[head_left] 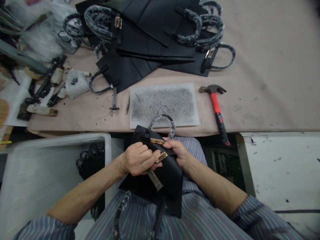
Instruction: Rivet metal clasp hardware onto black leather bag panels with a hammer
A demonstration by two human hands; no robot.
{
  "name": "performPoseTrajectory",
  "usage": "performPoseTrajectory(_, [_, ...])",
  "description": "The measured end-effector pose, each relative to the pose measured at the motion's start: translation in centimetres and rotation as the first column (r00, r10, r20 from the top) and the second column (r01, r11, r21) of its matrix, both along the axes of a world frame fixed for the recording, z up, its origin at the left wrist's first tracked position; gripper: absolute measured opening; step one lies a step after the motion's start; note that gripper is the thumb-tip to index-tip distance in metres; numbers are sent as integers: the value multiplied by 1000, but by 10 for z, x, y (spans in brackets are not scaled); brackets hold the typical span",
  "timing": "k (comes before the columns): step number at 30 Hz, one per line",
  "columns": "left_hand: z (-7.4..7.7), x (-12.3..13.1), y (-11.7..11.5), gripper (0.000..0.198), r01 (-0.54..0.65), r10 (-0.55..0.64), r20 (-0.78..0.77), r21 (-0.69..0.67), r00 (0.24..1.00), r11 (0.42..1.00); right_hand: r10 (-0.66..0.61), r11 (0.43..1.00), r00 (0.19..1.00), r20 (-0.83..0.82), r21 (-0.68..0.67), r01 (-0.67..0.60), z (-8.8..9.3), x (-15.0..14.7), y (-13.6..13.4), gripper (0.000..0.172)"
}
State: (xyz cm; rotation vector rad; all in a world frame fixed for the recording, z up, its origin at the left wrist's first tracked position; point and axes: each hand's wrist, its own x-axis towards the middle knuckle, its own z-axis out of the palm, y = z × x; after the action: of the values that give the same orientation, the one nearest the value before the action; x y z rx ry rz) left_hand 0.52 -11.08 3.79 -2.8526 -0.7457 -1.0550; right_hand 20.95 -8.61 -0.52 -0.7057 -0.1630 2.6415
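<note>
A black leather bag piece [170, 176] with a wrapped handle and gold clasps lies on my lap. My left hand [138, 159] is closed round a metal tool [154, 179] whose shaft sticks out below the fist, with the fingers against a gold clasp [162, 156]. My right hand [179, 153] grips the black strap at the bag's top edge, beside a second gold clasp [157, 141].
A scuffed white pad [163, 104] lies at the table's near edge, a red-handled hammer [217, 108] to its right. Black bag panels [155, 36] are stacked at the back. Tools [47, 90] clutter the left. A grey bin [37, 176] stands at my left.
</note>
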Motion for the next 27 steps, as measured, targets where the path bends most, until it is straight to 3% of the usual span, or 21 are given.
performPoseTrajectory(18, [-4, 1, 3, 20, 26, -27, 50, 18, 998, 999, 20, 998, 986, -165, -48, -29, 3, -2, -2, 27])
performPoseTrajectory(27, [-6, 3, 9, 16, 56, -60, 104, 42, 993, 998, 17, 998, 979, -201, -61, -30, 2, -3, 0, 34])
